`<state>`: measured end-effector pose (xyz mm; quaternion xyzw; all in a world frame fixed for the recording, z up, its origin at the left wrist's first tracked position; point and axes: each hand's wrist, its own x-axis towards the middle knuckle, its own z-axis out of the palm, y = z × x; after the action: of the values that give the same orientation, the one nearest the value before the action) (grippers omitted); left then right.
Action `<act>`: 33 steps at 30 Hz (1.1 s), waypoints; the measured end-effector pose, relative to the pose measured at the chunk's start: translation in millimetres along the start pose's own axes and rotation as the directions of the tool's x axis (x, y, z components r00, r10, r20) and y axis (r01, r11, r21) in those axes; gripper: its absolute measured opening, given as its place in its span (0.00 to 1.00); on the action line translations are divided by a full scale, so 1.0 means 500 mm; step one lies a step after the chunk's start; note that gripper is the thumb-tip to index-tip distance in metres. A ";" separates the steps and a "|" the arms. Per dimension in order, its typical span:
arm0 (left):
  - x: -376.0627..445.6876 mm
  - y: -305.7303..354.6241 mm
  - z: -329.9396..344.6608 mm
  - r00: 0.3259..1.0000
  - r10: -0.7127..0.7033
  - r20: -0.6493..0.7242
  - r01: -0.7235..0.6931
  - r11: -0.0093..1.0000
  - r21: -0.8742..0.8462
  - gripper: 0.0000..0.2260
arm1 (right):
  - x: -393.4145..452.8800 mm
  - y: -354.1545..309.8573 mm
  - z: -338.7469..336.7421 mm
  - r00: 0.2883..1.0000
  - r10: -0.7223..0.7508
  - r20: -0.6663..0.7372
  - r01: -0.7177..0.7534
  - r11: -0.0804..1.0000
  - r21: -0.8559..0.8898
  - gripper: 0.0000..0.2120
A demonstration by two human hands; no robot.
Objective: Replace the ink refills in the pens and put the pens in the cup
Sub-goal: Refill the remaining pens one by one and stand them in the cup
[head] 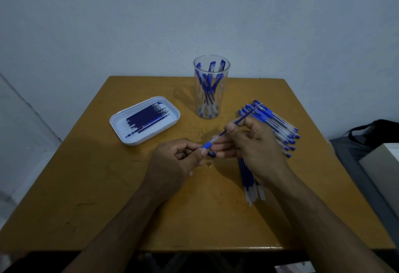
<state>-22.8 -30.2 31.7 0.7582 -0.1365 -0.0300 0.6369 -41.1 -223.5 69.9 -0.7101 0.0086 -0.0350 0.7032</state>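
- At the near edge of the mustard-yellow wooden table (90,186), a person's two forearms reach in from below; the left hand (172,162) pinches the blue rubber grip of a clear-barrelled pen (208,144) between thumb and curled fingers; the right hand (254,143) pinches a thin dark-blue ink refill (241,119), its metal tip pointing up and away toward the far right.
- The refill's lower end sits in the mouth of the barrel, so the step in hand appears to be refill and barrel being joined or parted; which of the two cannot be told from this moment.
- Just beneath the hands, a small blue pen cap (212,154) and a tiny metal nib cone (209,163) lie loose on the table; if the refill is a fresh one, the next move likely calls for sliding it home along the barrel's axis, then screwing on the cone and capping.
- Under and beside the right wrist lies a small bundle of blue refills with pale ends (251,186); beyond it, a heap of blue-capped clear pens (278,125).
- To the left, a white rounded plastic tray (121,121) holds a row of dark refills (146,119).
- Farthest, at the table's back edge, a tall clear plastic cup (201,104) stands upright holding several blue pens (209,84).
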 end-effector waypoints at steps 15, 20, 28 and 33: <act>0.003 -0.008 -0.004 0.999 -0.028 -0.035 0.026 0.999 -0.036 0.04 | -0.010 0.004 0.012 0.997 0.072 0.011 -0.063 0.929 -0.366 0.17; 0.012 -0.011 -0.009 0.987 -0.070 -0.144 0.051 0.990 -0.135 0.06 | -0.009 0.006 0.019 0.989 0.027 0.148 0.099 0.622 -0.777 0.08; 0.010 -0.014 -0.007 0.991 -0.057 -0.122 0.046 0.994 -0.098 0.05 | -0.014 0.015 0.044 0.964 0.077 0.255 0.205 0.397 -0.895 0.08; 0.007 -0.015 -0.003 0.999 -0.034 -0.032 0.033 0.999 -0.026 0.04 | -0.006 0.003 0.011 0.996 -0.090 -0.018 0.067 0.846 -0.530 0.02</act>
<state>-18.0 -28.3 25.3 0.7524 -0.1132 -0.0300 0.6482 -43.9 -217.6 68.1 -0.8749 0.0038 -0.0748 0.4784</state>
